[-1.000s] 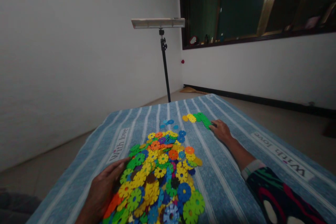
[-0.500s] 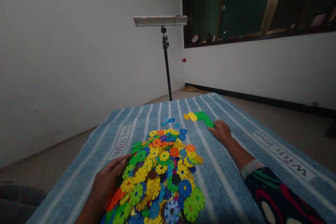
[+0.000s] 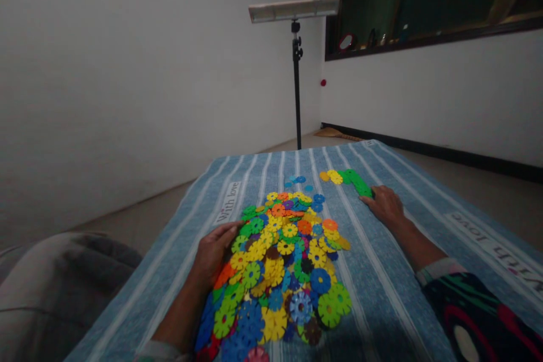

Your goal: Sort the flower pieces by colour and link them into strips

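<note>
A large heap of notched plastic flower discs [image 3: 275, 260] in yellow, green, blue, orange and other colours lies on the striped blue cloth. My left hand [image 3: 214, 251] rests against the heap's left edge, fingers stretched forward and nothing gripped. Farther off on the right, my right hand [image 3: 385, 203] has thumb and fingers around the near end of a line of overlapping green discs [image 3: 360, 183]. Yellow discs [image 3: 335, 176] and an orange-yellow one continue that line leftward. Several blue discs [image 3: 299, 180] lie apart, behind the heap.
The cloth [image 3: 382, 305] covers a table and bears "With love" lettering. Beyond the far edge stands a lamp [image 3: 294, 9] on a black pole. Grey fabric [image 3: 63, 288] shows at lower left. A window [image 3: 424, 0] and small items on its sill are at upper right.
The view has swung left and down, so everything sits farther right and higher in the picture. Both hands keep about the same places relative to the discs.
</note>
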The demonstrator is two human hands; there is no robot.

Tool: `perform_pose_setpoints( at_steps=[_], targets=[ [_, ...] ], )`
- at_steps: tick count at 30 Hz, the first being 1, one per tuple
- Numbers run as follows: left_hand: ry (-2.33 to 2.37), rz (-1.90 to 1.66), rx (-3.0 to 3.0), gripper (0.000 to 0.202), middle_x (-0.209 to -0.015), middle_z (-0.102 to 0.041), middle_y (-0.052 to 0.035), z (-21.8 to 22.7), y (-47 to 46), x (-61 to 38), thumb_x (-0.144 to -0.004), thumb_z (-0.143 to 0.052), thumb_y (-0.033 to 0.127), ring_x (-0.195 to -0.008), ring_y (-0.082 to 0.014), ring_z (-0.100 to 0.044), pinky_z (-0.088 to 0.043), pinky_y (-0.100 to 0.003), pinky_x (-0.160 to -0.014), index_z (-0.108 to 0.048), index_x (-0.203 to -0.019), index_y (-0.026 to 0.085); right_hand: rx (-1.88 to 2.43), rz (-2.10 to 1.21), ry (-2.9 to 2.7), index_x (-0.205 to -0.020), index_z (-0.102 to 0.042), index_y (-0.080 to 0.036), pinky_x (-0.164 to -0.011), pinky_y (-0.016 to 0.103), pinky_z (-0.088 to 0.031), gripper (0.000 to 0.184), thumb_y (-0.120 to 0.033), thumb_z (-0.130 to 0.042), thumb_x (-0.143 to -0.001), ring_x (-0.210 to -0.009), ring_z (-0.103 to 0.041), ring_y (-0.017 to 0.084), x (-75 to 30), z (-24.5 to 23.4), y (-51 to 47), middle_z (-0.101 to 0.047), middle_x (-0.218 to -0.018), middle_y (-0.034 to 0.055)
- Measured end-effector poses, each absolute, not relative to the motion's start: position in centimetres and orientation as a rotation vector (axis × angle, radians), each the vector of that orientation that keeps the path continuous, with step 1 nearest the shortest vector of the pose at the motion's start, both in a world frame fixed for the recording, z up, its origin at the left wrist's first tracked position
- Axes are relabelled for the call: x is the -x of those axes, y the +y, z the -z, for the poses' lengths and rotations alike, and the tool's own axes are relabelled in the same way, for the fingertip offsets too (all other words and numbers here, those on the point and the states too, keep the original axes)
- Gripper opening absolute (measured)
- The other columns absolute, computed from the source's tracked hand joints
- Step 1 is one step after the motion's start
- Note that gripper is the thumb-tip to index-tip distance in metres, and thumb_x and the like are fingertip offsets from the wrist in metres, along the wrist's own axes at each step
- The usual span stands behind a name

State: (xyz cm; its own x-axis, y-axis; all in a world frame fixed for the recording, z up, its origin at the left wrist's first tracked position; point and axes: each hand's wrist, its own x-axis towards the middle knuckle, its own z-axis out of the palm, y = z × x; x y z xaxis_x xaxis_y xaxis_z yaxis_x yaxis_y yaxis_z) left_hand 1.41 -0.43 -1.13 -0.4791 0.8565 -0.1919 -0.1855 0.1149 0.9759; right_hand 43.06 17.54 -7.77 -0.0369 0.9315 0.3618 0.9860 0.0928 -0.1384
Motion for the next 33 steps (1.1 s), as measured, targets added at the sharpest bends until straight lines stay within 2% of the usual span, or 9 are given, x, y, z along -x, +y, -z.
perform_pose_setpoints(
  at_steps=[3,8,18,23,26,30,33],
  targets=[
    [1.507,-1.521,-0.669,0.035,-0.075,-0.075,-0.0060,1.1,-0.5,-1.6,-0.055,-0.081,0.026,-0.062,-0.0173,-0.065,-0.051,-0.028,-0.059,-0.074,-0.087,0.013,1.862,0.221,-2.031,-0.094,-0.066,-0.015,-0.073,0.033,-0.039,0.039,-0.051,-0.053,-0.087,-0.089,-0.058,0.025,-43.0,7.7,17.1,-0.065,-0.094,0.0135],
    [1.503,-1.527,-0.686,0.036,-0.061,-0.069,-0.0017,1.2,-0.5,-1.6,-0.055,-0.081,0.026,-0.053,-0.0142,-0.060,-0.047,-0.025,-0.053,-0.074,-0.088,0.013,1.742,0.259,-2.026,-0.097,-0.065,-0.015,-0.081,0.035,-0.039,0.034,-0.044,-0.051,-0.089,-0.095,-0.056,0.026,-41.6,7.6,15.7,-0.065,-0.099,0.0137],
    [1.501,-1.537,-0.716,0.036,-0.069,-0.073,-0.0044,1.5,-0.4,-1.3,-0.055,-0.080,0.029,-0.059,-0.0167,-0.063,-0.047,-0.027,-0.056,-0.074,-0.087,0.013,1.282,0.169,-2.172,-0.096,-0.068,-0.016,-0.094,0.039,-0.039,0.025,-0.033,-0.051,-0.090,-0.106,-0.053,0.027,-36.4,7.5,12.5,-0.063,-0.109,0.0142],
    [1.499,-1.530,-0.708,0.037,-0.070,-0.073,-0.0045,1.6,-0.5,-1.3,-0.055,-0.080,0.029,-0.059,-0.0158,-0.063,-0.048,-0.026,-0.056,-0.074,-0.088,0.013,1.138,0.041,-2.268,-0.100,-0.069,-0.017,-0.095,0.038,-0.040,0.027,-0.029,-0.047,-0.091,-0.110,-0.052,0.025,-34.5,7.1,12.2,-0.062,-0.113,0.0136],
    [1.502,-1.532,-0.711,0.036,-0.069,-0.073,-0.0040,1.6,-0.5,-1.3,-0.056,-0.081,0.029,-0.058,-0.0148,-0.062,-0.047,-0.025,-0.055,-0.075,-0.087,0.013,1.067,-0.024,-2.368,-0.110,-0.067,-0.019,-0.094,0.036,-0.039,0.029,-0.023,-0.048,-0.090,-0.111,-0.051,0.024,-32.5,6.0,12.5,-0.060,-0.117,0.0122],
    [1.495,-1.532,-0.725,0.036,-0.069,-0.073,-0.0038,1.8,-0.6,-1.1,-0.057,-0.081,0.030,-0.058,-0.0143,-0.062,-0.047,-0.024,-0.054,-0.075,-0.087,0.013,1.070,-0.048,-2.534,-0.123,-0.061,-0.024,-0.092,0.035,-0.038,0.042,-0.012,-0.046,-0.085,-0.111,-0.049,0.024,-29.2,4.0,13.5,-0.057,-0.121,0.0109],
    [1.474,-1.523,-0.746,0.036,-0.072,-0.075,-0.0056,2.0,-0.6,-0.9,-0.058,-0.081,0.032,-0.060,-0.0159,-0.064,-0.049,-0.026,-0.057,-0.075,-0.089,0.013,1.105,-0.033,-2.669,-0.126,-0.058,-0.024,-0.088,0.035,-0.039,0.049,-0.012,-0.052,-0.079,-0.111,-0.049,0.026,-27.3,3.0,14.3,-0.057,-0.120,0.0123]
  ],
)
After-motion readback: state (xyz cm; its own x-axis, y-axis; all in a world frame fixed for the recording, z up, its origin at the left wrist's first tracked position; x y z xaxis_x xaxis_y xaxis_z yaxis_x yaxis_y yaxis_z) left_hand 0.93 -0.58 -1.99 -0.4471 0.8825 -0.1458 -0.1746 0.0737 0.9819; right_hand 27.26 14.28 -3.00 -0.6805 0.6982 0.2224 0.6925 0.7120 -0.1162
